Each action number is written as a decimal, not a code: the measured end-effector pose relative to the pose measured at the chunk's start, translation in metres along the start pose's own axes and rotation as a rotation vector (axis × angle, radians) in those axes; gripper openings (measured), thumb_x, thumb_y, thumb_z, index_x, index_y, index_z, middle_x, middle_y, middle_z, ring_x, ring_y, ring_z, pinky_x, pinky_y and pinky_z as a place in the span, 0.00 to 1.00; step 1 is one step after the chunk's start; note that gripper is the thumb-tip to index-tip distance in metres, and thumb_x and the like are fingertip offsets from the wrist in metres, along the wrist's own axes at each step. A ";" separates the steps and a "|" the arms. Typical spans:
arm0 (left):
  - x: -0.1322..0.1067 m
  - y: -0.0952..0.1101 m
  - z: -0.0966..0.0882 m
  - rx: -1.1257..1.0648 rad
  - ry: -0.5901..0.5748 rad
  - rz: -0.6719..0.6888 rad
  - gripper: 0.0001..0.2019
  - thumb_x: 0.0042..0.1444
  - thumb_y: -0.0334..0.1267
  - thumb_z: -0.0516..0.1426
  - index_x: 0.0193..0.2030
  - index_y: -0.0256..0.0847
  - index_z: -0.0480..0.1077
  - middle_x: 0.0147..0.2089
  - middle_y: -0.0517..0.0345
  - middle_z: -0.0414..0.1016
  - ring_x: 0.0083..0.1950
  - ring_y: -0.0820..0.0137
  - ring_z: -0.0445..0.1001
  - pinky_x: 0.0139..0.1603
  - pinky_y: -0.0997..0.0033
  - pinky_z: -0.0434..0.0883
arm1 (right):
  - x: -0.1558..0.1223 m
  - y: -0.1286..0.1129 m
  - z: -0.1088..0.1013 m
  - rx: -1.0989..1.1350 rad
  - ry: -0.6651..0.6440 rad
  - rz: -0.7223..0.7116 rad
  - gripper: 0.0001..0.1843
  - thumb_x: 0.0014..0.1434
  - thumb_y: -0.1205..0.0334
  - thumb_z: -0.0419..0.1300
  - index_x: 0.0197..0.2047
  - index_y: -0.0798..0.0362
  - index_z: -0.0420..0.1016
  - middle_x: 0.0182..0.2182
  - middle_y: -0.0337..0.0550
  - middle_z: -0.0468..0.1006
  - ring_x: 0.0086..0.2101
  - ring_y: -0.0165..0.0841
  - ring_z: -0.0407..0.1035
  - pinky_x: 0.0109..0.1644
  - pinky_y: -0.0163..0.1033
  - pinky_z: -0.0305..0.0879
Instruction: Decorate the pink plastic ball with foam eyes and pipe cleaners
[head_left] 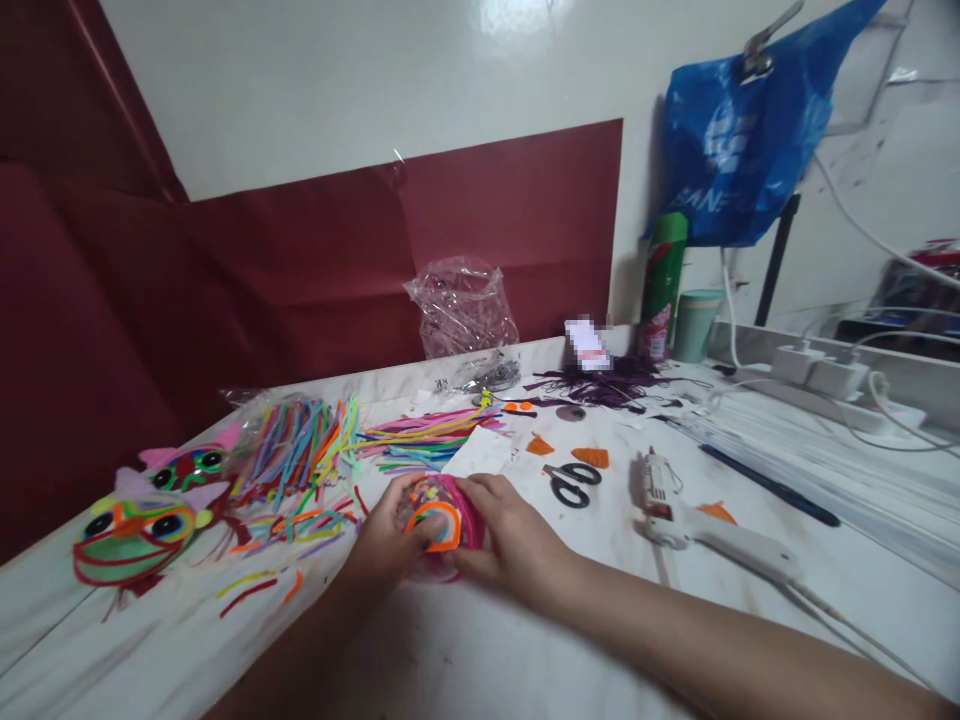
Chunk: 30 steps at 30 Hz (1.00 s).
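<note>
Just above or on the near part of the bench (420, 655), I cannot tell which, the left hand (386, 530) and right hand (517, 530) are curled around opposite sides of a pink ball (472, 515), an orange-edged patch (454, 518) facing up between them. To the right lies a glue gun (720, 540); to the left, a toy face (135, 545). Beyond the ball are black scissors (568, 490) and colourful pipe cleaners (431, 435). Farther back, purple strands (600, 387) lie before a green can (664, 285) and a cup (695, 328).

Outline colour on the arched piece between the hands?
Orange outlines the arched piece; best seen in the head view.
</note>
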<state>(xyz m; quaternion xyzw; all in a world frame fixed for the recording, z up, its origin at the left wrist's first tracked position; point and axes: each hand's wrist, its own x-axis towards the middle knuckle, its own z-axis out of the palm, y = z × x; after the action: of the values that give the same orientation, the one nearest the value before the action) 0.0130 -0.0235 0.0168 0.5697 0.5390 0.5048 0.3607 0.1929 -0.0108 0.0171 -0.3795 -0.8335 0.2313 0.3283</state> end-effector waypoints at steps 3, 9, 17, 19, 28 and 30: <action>0.000 -0.002 0.001 0.106 0.037 0.026 0.33 0.39 0.50 0.64 0.53 0.38 0.65 0.47 0.48 0.75 0.47 0.55 0.75 0.46 0.59 0.73 | 0.000 -0.001 0.002 -0.003 -0.006 0.007 0.41 0.48 0.57 0.69 0.62 0.62 0.63 0.53 0.59 0.68 0.53 0.48 0.62 0.57 0.50 0.63; -0.001 -0.004 0.002 0.222 0.065 0.062 0.33 0.42 0.50 0.61 0.56 0.38 0.64 0.52 0.45 0.72 0.51 0.53 0.73 0.52 0.54 0.69 | -0.001 0.002 0.003 0.046 0.012 -0.015 0.37 0.49 0.58 0.69 0.61 0.60 0.64 0.53 0.57 0.68 0.53 0.47 0.62 0.57 0.49 0.62; -0.003 0.003 0.005 0.247 0.114 0.053 0.31 0.41 0.48 0.60 0.53 0.36 0.66 0.52 0.44 0.72 0.52 0.52 0.72 0.53 0.53 0.68 | -0.001 0.002 0.006 0.157 0.058 -0.014 0.34 0.50 0.60 0.68 0.59 0.60 0.66 0.51 0.55 0.69 0.52 0.44 0.61 0.59 0.48 0.60; -0.004 0.005 0.007 0.244 0.120 0.046 0.30 0.41 0.47 0.60 0.52 0.36 0.66 0.51 0.44 0.72 0.52 0.53 0.73 0.52 0.54 0.69 | -0.001 0.002 0.007 0.165 0.077 -0.009 0.33 0.51 0.61 0.67 0.59 0.60 0.67 0.51 0.54 0.69 0.52 0.43 0.61 0.59 0.47 0.60; -0.004 0.006 0.009 0.313 0.167 0.093 0.26 0.42 0.47 0.60 0.48 0.38 0.68 0.48 0.47 0.74 0.50 0.55 0.74 0.51 0.55 0.70 | -0.004 0.003 0.007 0.153 0.053 -0.039 0.30 0.53 0.60 0.65 0.58 0.60 0.67 0.51 0.56 0.69 0.52 0.44 0.60 0.58 0.49 0.60; -0.005 0.005 0.010 0.324 0.172 0.109 0.26 0.43 0.47 0.59 0.49 0.38 0.68 0.47 0.48 0.74 0.49 0.56 0.74 0.51 0.56 0.70 | -0.004 0.003 0.007 0.156 0.053 -0.037 0.30 0.53 0.61 0.65 0.58 0.60 0.67 0.52 0.56 0.69 0.52 0.44 0.60 0.58 0.49 0.60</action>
<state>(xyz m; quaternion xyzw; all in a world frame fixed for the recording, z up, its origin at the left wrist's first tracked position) 0.0244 -0.0283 0.0183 0.6033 0.6107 0.4769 0.1889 0.1908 -0.0130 0.0092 -0.3432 -0.8110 0.2792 0.3829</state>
